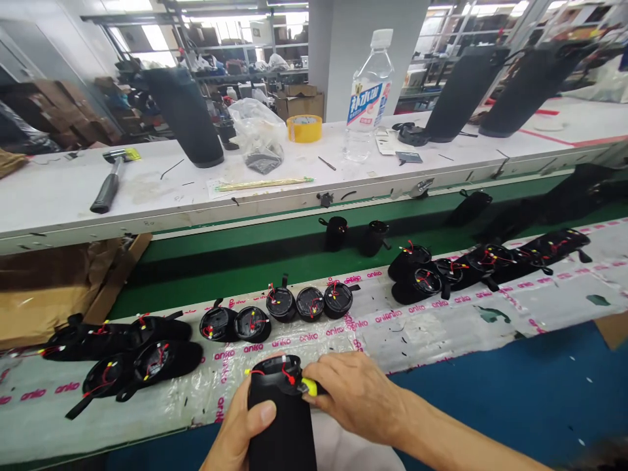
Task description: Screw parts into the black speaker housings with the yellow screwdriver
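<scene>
At the bottom centre, my left hand (pixel 240 418) is wrapped round a black fabric-covered cylindrical speaker housing (pixel 282 432), thumb across its front. The housing stands nearly upright with its open end up. Red wires (pixel 289 376) with small connectors come out at its rim. My right hand (pixel 358 392) is closed on a small yellow-and-black tool (pixel 309 386) that looks like a utility knife. Its grey tip is at the right side of the rim, and my fingers hide most of its handle.
Several similar housings (pixel 252 324) stand or lie along the plastic-covered bench (pixel 314 347), wires showing. Behind it runs a green conveyor belt (pixel 275 242) with more housings. The white shelf (pixel 181 196) beyond holds a hammer (pixel 110 183), yellow tape (pixel 304 129) and a plastic bottle (pixel 366 104).
</scene>
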### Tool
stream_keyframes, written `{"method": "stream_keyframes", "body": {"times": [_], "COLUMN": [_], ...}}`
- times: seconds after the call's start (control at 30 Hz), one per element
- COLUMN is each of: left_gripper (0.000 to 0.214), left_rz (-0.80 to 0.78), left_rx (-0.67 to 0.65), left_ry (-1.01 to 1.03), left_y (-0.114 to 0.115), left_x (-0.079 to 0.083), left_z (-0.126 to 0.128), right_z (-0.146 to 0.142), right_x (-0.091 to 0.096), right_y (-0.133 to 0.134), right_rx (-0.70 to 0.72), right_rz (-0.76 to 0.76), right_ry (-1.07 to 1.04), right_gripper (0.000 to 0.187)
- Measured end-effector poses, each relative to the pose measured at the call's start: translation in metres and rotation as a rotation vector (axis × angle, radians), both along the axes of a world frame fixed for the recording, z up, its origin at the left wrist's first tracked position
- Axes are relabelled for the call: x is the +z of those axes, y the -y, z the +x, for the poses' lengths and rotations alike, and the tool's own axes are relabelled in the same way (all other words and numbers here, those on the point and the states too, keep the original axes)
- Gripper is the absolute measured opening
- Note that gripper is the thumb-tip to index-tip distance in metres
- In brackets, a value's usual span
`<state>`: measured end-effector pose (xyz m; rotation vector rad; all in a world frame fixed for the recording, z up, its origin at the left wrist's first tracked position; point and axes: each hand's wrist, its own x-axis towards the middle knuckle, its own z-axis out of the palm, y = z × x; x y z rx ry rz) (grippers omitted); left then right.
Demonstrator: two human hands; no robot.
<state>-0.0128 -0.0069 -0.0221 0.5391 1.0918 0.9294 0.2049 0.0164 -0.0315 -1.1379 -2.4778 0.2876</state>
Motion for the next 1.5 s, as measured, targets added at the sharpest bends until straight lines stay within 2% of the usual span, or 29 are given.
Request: {"method": "stream_keyframes", "body": {"times": [0.13,0.2,0.27,0.33,0.43,0.6,0.9,1.07,1.2,1.37,1.5], "left_gripper": [0.068,0.069,0.066,0.067,0.075,0.091,0.089,0.085,0.081,0.077,0.075], "left_rz": [0.066,0.038,0.019,0.042,0.101,0.148,0.194,0.225,0.241,0.236,0.232], "left_rx": [-0.033,-0.041,-0.043,-0.035,0.022,0.063,0.098,0.123,0.145,0.185,0.176], "left_ry": [0.033,0.073,0.052,-0.020,-0.165,-0.348,-0.498,-0.574,-0.716,-0.807,-0.854], "left_y": [-0.002,-0.003,-0.003,-0.002,0.001,0.004,0.006,0.007,0.009,0.012,0.013], "left_x": [-0.006,-0.011,-0.014,-0.011,0.001,0.016,0.018,0.014,0.011,0.013,0.014], "left_z": [-0.003,-0.006,-0.009,-0.008,-0.004,0.001,0.005,0.006,0.007,0.011,0.014], "right_z": [0.004,0.006,0.007,0.004,-0.004,-0.021,-0.033,-0.033,-0.036,-0.045,-0.049], "right_x": [-0.004,0.003,0.013,0.019,0.016,0.005,0.016,0.014,0.009,0.005,0.015], "right_y": [-0.001,-0.001,0.003,0.010,0.026,0.038,0.035,0.036,0.040,0.047,0.045], "right_rx": [0.061,0.095,0.052,-0.063,-0.175,-0.121,-0.134,-0.142,-0.188,-0.251,-0.220], "right_rz": [0.131,0.131,0.101,0.068,0.027,0.017,0.001,-0.011,0.000,-0.022,-0.108], "right_ry": [-0.248,-0.407,-0.461,-0.381,-0.175,0.056,0.121,0.137,0.200,0.311,0.411], "right_gripper": [0.031,0.034,0.029,0.025,0.026,0.008,0.011,0.018,0.023,0.021,0.015]}}
